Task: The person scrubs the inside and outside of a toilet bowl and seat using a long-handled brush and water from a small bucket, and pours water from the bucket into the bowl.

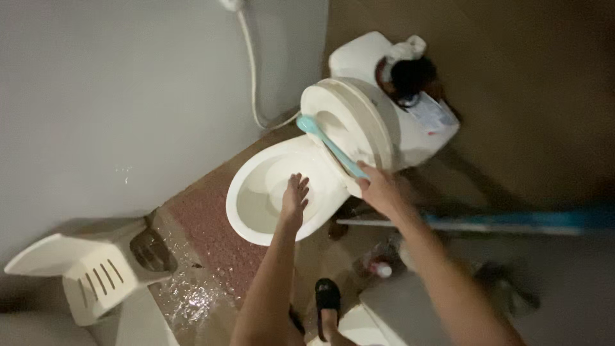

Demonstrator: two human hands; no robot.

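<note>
Right hand (379, 190) is closed around the lower end of a teal brush (330, 146), grip wrapped firmly on the handle, and the brush runs up and to the left so that its head lies against the inner face of the raised toilet seat (359, 115). Left hand (294, 200) hangs over the white toilet bowl (256, 192), fingers spread, grip released, holding nothing; whether the fingertips touch the porcelain is hard to tell. The seat and lid stand up against the white cistern (362, 57), and on top of the cistern sit a dark round object (410, 75) and a flat packet (432, 114). A white hose (252, 70) drops down the pale wall just left of the toilet. The wet floor (192, 298) glistens below the bowl, a white plastic stool (83, 269) lies tipped at lower left, and a foot in a black sandal (328, 296) stands near the bowl. A long blue-handled pole (500, 222) lies across the right side.
</note>
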